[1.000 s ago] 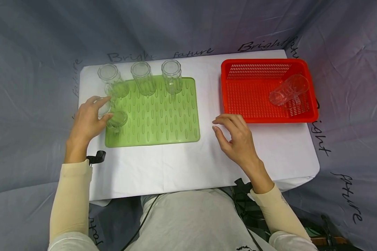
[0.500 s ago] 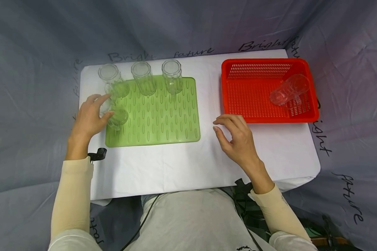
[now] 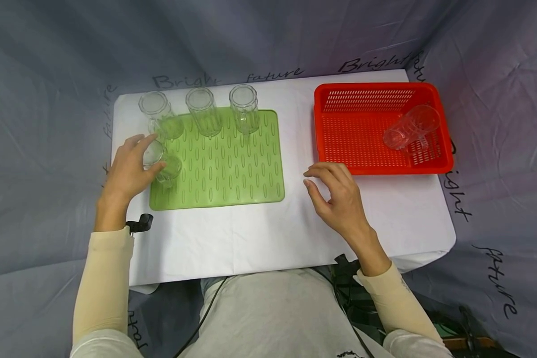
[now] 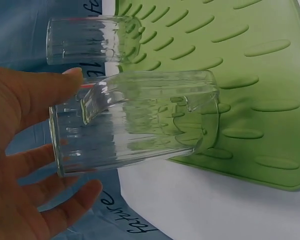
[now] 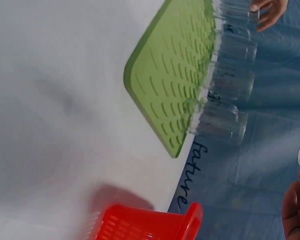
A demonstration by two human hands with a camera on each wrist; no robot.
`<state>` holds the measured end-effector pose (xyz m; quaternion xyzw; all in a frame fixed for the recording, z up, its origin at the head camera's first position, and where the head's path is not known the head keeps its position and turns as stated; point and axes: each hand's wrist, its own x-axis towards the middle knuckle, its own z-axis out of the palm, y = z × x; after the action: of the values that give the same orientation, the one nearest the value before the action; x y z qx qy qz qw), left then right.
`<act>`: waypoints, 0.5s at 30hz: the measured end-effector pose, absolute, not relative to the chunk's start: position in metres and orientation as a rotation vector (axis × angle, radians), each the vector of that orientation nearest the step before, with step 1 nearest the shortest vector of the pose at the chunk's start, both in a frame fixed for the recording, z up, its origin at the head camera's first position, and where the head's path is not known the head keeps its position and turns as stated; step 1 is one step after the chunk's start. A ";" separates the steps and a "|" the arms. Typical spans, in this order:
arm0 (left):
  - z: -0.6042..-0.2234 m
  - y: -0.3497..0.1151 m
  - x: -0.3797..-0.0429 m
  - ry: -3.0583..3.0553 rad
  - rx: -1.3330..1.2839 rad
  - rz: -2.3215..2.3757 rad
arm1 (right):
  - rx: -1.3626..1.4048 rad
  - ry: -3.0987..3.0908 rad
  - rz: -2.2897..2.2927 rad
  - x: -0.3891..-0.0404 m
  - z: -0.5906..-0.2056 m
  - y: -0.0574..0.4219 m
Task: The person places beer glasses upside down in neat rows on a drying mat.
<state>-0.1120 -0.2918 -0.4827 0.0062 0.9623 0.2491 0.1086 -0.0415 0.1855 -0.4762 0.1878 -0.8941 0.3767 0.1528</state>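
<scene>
My left hand (image 3: 127, 169) is around the upper end of a clear glass mug (image 3: 154, 153) standing on the left side of a green ridged mat (image 3: 223, 169). In the left wrist view, the thumb lies along one side of this mug (image 4: 140, 125), and the fingers (image 4: 72, 205) spread loosely on the other. Its handle faces the camera. Three more glass mugs, a left one (image 3: 155, 107), a middle one (image 3: 202, 109) and a right one (image 3: 244, 107), stand along the mat's back edge. My right hand (image 3: 335, 199) hovers over the white table, its fingers loosely bent around nothing.
A red plastic basket (image 3: 335, 169) stands on the right of the white-covered table (image 3: 250, 238). One glass mug (image 3: 411, 128) lies on its side in it. Grey curtains with handwriting (image 3: 268, 40) hang around the table.
My left hand has shifted slightly and its thumb has moved a little to the right, opening wider. More of the mug's top shows between thumb and fingers. My right hand has stayed put.
</scene>
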 end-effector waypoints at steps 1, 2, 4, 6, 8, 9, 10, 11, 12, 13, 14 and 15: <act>-0.483 -0.291 -0.112 2.832 0.014 0.725 | 0.538 -2.563 1.081 -0.042 -0.476 0.185; -0.482 -0.290 -0.112 2.832 0.010 0.717 | 0.538 -2.561 1.082 -0.042 -0.476 0.185; -0.482 -0.289 -0.112 2.831 -0.002 0.705 | 0.538 -2.561 1.083 -0.042 -0.476 0.185; -0.482 -0.289 -0.113 2.837 -0.007 0.701 | 0.539 -2.564 1.082 -0.042 -0.476 0.185; -0.482 -0.289 -0.113 2.845 -0.007 0.710 | 0.538 -2.567 1.082 -0.042 -0.476 0.185; -0.483 -0.289 -0.114 2.851 -0.003 0.716 | 0.537 -2.568 1.081 -0.041 -0.476 0.185; -0.484 -0.289 -0.114 2.859 0.002 0.723 | 0.535 -2.570 1.080 -0.041 -0.476 0.185; -0.484 -0.289 -0.114 2.870 0.009 0.732 | 0.534 -2.571 1.080 -0.041 -0.476 0.185; -0.485 -0.289 -0.115 2.879 0.012 0.740 | 0.532 -2.572 1.080 -0.041 -0.476 0.185; -0.487 -0.289 -0.115 2.890 0.021 0.750 | 0.530 -2.573 1.080 -0.041 -0.476 0.185; -0.488 -0.289 -0.116 2.902 0.028 0.759 | 0.529 -2.573 1.080 -0.041 -0.476 0.185; -0.489 -0.289 -0.117 2.914 0.035 0.772 | 0.528 -2.573 1.080 -0.041 -0.476 0.185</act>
<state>-0.1170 -0.2890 -0.4893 0.0116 0.9647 0.2554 0.0632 -0.0407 0.1853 -0.4758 0.1840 -0.8957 0.3760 0.1504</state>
